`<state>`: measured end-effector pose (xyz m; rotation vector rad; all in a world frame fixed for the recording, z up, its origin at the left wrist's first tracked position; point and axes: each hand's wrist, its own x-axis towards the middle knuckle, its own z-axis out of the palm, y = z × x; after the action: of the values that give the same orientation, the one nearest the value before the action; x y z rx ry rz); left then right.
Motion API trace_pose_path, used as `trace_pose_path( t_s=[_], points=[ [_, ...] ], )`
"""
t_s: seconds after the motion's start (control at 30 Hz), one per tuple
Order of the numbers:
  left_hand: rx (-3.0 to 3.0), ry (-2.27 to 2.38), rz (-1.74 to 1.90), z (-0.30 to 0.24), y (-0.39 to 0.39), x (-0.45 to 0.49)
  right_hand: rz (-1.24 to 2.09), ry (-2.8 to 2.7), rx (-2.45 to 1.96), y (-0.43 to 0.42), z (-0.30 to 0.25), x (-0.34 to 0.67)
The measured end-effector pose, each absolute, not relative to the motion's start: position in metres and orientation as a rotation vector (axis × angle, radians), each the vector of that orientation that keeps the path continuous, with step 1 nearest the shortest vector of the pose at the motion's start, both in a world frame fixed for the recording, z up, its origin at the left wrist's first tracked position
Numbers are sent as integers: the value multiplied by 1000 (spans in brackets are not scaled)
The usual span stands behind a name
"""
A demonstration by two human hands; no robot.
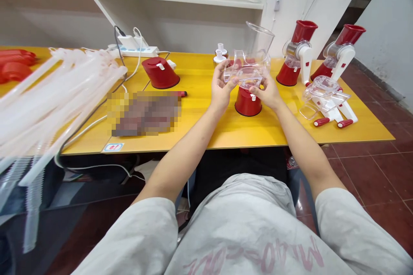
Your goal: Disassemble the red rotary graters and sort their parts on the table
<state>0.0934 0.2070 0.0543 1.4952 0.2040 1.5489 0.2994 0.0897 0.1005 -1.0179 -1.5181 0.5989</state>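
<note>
Both my hands hold a clear plastic housing [250, 62] with a tall funnel top, lifted just above a red round base [247, 102] on the yellow table [200, 81]. My left hand [221, 88] grips the housing's left side with fingers curled around it. My right hand [267, 92] pinches its lower right rim. The red base stands directly beneath the housing, between my wrists.
Two assembled red-and-white rotary graters [295, 53] [340, 51] stand at the back right. Clear parts with white, red-tipped handles [325, 103] lie at the right. Another red base [160, 72], two white knobs [220, 53], a power strip [134, 45], and translucent tubes [54, 94] occupy the left.
</note>
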Motion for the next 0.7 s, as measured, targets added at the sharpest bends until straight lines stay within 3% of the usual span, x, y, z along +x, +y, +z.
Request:
trace_pose_path(
  t_s=[0.23,0.43,0.7],
  points=[
    [1327,475,1359,116,148,58,530,-1611,-1067,79,100,301],
    [1246,418,1370,143,127,52,364,-1463,-978,59,124,289],
    [1266,348,1247,191,146,57,135,-1353,-908,-44,150,255]
  ],
)
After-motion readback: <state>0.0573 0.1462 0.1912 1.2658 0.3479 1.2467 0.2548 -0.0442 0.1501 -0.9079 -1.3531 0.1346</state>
